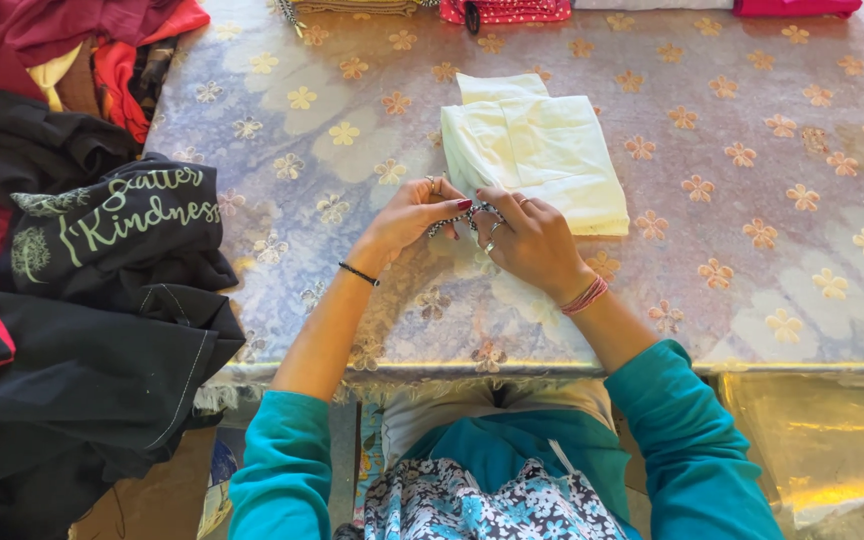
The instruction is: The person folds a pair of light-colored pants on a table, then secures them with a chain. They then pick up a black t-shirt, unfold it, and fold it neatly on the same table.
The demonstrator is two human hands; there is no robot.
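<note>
A folded pale cream cloth (pixel 537 150) lies on the table in front of me. Both hands meet just below its near left corner. My left hand (pixel 407 215) and my right hand (pixel 532 240) pinch a small patterned string or hair tie (pixel 464 216) between their fingertips, touching each other. A black band circles my left wrist, red threads my right. Teal sleeves cover my forearms.
The table (pixel 752 250) wears a shiny cover with flower prints. A heap of dark and red garments (pixel 82 280) spills over its left side. More folded red and pink cloths (pixel 512 10) line the far edge. A gold foil surface (pixel 822 440) sits lower right.
</note>
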